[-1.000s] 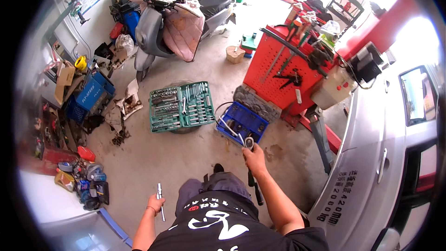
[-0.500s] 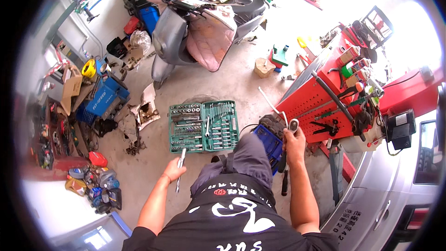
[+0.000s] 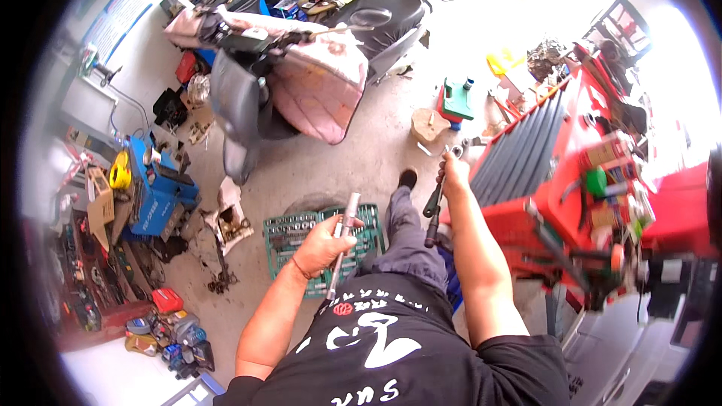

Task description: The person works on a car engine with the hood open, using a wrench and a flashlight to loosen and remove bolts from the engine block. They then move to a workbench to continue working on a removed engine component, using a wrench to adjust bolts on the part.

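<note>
In the middle of the frame the left hand (image 3: 325, 244) has its fingers clamped around a long silver extension bar (image 3: 341, 244), held upright over the green socket tray (image 3: 320, 244) that lies open on the concrete floor (image 3: 338, 173). Right of centre, the right hand (image 3: 453, 169) is closed on a black-handled ratchet (image 3: 435, 207), its handle hanging down beside the red tool cart (image 3: 556, 158). A covered scooter (image 3: 301, 68) stands at the upper left. The step in hand looks like gathering drive tools; a sensible next move would call for bringing bar and ratchet together and lining up their square ends.
</note>
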